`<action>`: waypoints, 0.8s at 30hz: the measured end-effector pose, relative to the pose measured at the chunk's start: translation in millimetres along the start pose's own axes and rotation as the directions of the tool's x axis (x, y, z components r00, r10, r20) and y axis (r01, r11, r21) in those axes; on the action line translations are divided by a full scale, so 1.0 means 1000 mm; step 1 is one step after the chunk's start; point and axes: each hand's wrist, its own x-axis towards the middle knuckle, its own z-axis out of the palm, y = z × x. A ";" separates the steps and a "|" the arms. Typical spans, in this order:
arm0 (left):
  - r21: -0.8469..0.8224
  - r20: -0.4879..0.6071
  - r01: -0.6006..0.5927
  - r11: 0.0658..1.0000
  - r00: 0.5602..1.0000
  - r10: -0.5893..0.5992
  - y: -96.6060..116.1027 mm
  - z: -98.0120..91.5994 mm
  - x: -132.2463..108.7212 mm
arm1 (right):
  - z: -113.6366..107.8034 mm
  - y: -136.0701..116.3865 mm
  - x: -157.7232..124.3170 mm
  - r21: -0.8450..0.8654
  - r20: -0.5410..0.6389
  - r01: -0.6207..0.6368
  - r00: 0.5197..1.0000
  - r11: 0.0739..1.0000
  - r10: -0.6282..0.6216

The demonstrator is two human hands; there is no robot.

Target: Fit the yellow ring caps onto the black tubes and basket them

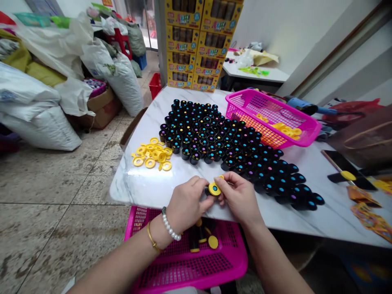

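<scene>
Near the table's front edge, my left hand (188, 202) is closed around a small black cylinder. A yellow ring cap (214, 188) with a blue dot at its centre sits on the cylinder's end. The thumb and fingers of my right hand (240, 196) pinch this cap from the other side. Just beyond my hands stand many black cylinders (211, 139) with blue, purple and yellow dots on top. Left of them lies a loose pile of yellow ring caps (153, 153).
A pink basket (309, 132) with yellow pieces stands at the back right. Below the table edge, another pink basket (190, 281) holds black-and-yellow cylinders. Yellow boxes (196, 47) are stacked at the far edge. White sacks (39, 110) stand on the floor at left.
</scene>
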 end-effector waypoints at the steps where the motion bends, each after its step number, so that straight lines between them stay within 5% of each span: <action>1: -0.005 0.000 0.006 1.000 1.000 -0.006 0.001 -0.001 0.000 | 0.001 0.000 0.000 -0.010 -0.007 0.004 1.000 1.000 -0.004; 6: -0.124 0.023 0.058 0.991 0.998 -0.055 0.008 -0.014 0.003 | 0.004 0.005 -0.004 -0.024 -0.016 0.042 0.999 0.999 -0.042; 11: -0.460 0.322 0.389 0.798 0.911 -0.258 0.012 -0.015 0.013 | 0.007 0.013 -0.010 -0.226 -0.056 0.190 0.977 0.955 -0.208; 17: -0.607 0.327 0.435 0.665 0.899 -0.290 0.011 -0.002 0.013 | 0.014 0.023 -0.011 -0.669 -0.122 0.360 0.809 0.650 -0.575; 24: -0.617 0.535 0.630 0.471 0.775 -0.336 0.012 -0.012 0.026 | 0.008 0.018 -0.011 -0.527 -0.021 0.374 0.892 0.763 -0.451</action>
